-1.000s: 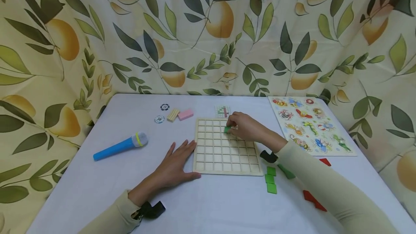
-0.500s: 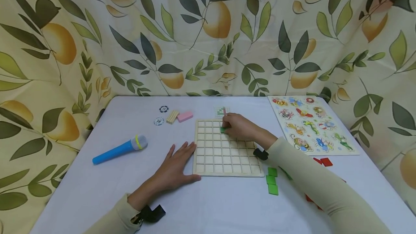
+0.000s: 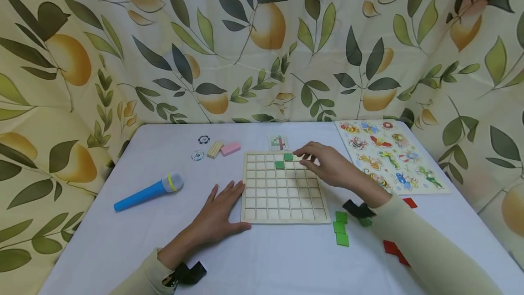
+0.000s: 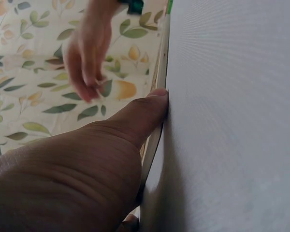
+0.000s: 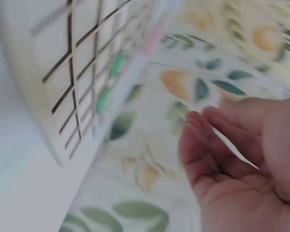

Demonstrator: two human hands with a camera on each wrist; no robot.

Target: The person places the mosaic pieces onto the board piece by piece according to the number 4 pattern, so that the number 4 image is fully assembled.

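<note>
Wooden grid board (image 3: 284,188): two green tiles (image 3: 284,160) seated beside the empty, relaxed right hand (image 3: 327,166); left hand (image 3: 219,211) flat, steadying the edge; loose green tiles (image 3: 340,228) unplaced.

1. A white table (image 3: 266,263) carries everything.
2. Lying on it: a wooden grid board (image 3: 284,186), an animal puzzle board (image 3: 389,155), a blue toy microphone (image 3: 148,191).
3. Also two poker chips (image 3: 198,155), a pink block (image 3: 230,149), loose green tiles (image 3: 340,233) and red tiles (image 3: 395,250).
</note>
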